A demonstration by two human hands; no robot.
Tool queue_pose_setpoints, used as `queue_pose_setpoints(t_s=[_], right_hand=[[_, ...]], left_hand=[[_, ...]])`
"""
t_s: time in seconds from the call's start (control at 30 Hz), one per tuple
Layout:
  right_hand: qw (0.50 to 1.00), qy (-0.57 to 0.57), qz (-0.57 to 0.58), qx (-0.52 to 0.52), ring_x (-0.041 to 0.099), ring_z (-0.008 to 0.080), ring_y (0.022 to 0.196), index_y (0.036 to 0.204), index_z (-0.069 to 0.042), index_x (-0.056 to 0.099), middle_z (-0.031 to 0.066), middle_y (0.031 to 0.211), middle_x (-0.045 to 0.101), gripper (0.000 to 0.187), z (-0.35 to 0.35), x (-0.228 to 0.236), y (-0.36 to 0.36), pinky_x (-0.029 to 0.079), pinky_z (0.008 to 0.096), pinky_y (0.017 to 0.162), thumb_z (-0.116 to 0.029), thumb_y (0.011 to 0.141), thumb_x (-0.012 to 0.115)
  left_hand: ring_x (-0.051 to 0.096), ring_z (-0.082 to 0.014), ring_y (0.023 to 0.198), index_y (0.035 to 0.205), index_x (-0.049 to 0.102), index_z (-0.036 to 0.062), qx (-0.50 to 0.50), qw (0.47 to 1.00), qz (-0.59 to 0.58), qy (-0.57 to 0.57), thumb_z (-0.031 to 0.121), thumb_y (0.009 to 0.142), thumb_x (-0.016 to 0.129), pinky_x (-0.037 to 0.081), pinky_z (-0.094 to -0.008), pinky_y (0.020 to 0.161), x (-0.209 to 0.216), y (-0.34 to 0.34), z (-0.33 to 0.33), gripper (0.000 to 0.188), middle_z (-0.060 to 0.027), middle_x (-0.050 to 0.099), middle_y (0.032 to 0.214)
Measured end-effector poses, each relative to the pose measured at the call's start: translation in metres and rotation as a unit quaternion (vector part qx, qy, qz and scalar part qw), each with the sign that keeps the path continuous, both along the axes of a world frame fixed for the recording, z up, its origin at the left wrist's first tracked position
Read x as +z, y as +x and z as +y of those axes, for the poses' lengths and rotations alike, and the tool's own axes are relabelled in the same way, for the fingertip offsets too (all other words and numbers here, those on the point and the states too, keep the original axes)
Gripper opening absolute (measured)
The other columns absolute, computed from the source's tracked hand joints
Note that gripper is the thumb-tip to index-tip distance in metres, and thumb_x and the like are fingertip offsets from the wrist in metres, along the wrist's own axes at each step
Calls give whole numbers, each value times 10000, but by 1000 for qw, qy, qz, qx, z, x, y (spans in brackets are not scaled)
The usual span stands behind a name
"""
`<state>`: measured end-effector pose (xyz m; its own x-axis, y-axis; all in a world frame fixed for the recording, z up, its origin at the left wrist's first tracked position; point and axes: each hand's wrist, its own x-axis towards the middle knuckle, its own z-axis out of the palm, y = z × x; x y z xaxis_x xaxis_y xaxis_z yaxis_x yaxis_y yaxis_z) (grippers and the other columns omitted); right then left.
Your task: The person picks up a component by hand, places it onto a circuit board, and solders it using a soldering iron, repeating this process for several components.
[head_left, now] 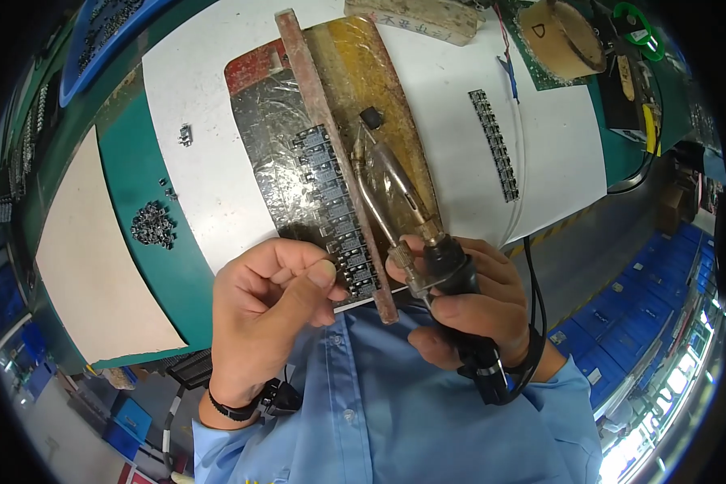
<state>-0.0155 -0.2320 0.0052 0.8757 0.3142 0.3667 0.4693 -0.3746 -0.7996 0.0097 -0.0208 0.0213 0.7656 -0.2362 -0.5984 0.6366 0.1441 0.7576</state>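
Note:
My right hand (pixel 492 298) is wrapped round the black handle of a soldering iron (pixel 452 270), which has a thin bent metal feed tube fixed beside its barrel. Its tip points away from me, over the yellow-brown part of a worn board (pixel 411 153), close to a small black piece (pixel 371 118). A row of black electronic components (pixel 336 202) with metal pins lies along the left side of a narrow reddish bar (pixel 305 68) across the board. At the row's near end my left hand (pixel 274 290) is closed in a pinch; whatever is between its fingertips is hidden.
Another component strip (pixel 494 145) lies right on the white sheet, beside a pale cable (pixel 519 153). Left are a pile of small parts (pixel 152 225), a loose component (pixel 185 135) and a blue tray (pixel 71 68). A worn block (pixel 419 18) and a brown roll (pixel 540 40) stand far off.

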Motion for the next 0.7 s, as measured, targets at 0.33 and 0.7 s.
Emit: queue_pose_setpoints(t_s=[0.33,0.7], right_hand=[[997,58,-54,-8,662,298,816,1040,-97,492,139,910,666,393,0,-9,2,539,376,693,-333,793,686],[994,78,-70,12,650,290,677,1154,-15,418,167,857,633,518,-19,5,-9,532,357,600,-410,857,573]], left_hand=[[558,-70,564,928,583,-26,-17,1000,-5,7,68,881,591,438,-182,511,-1,6,0,105,-72,639,752],[545,-61,552,931,583,-21,-14,999,11,-43,65,883,592,428,-177,492,-7,7,4,99,-68,636,749]])
